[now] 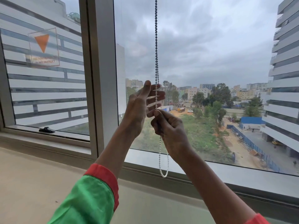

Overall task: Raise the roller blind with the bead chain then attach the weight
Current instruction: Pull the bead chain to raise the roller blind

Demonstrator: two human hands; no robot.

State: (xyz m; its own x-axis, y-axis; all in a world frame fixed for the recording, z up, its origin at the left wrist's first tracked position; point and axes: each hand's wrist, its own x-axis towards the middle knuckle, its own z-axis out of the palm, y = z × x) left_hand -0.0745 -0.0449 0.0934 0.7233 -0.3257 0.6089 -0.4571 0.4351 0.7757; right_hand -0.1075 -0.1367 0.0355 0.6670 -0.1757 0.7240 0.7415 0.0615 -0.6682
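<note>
My right hand (169, 126) pinches the chain (156, 46) before the window (210, 46) to keep it taut, its loop dangling below, while my left hand (142, 104), grip spread, steadies it; no weight visible.

I cannot see where the bead chain (156, 46) begins, because the top edge cuts it. My right hand (169, 128) hides part of it. The sticker (43, 47) text is too blurred to read fully.
</note>
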